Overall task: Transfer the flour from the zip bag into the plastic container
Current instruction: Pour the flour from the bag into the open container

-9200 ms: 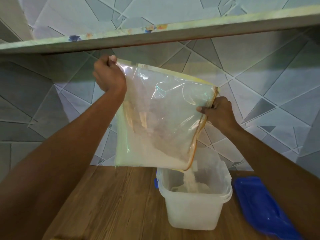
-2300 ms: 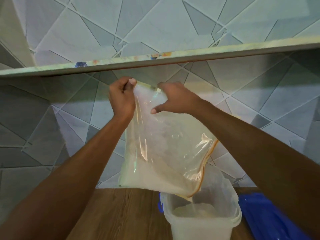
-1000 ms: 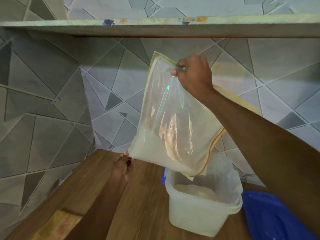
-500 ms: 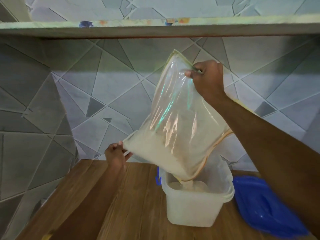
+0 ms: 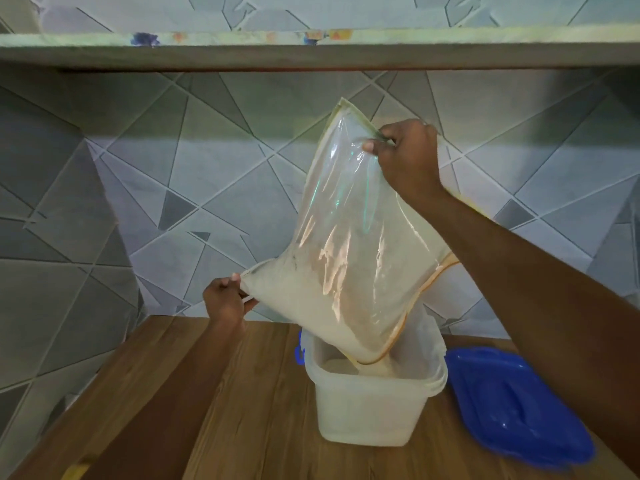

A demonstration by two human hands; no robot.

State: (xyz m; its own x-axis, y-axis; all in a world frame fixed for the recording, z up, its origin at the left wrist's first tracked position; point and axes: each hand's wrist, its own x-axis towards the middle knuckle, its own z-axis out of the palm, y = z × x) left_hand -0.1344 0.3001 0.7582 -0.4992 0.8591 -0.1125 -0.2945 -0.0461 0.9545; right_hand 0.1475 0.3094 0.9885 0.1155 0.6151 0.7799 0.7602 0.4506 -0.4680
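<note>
A clear zip bag [image 5: 349, 244] with an orange-edged mouth hangs tilted, mouth down, over the white plastic container [image 5: 370, 414]. White flour [image 5: 311, 303] fills the bag's lower part and reaches into the container. My right hand [image 5: 405, 161] pinches the bag's upper edge, high up. My left hand [image 5: 225, 301] pinches the bag's lower left corner, level with the flour. Some flour lies inside the container.
The container stands on a wooden table [image 5: 225, 410] against a tiled wall [image 5: 173, 188]. A blue lid [image 5: 512, 407] lies right of the container. A shelf [image 5: 311, 50] runs overhead. A small blue clip [image 5: 298, 348] shows at the container's left side.
My left hand let go of the top, dropped to the table, then rose and took the bag's lower corner. The bag's mouth has sunk into the container.
</note>
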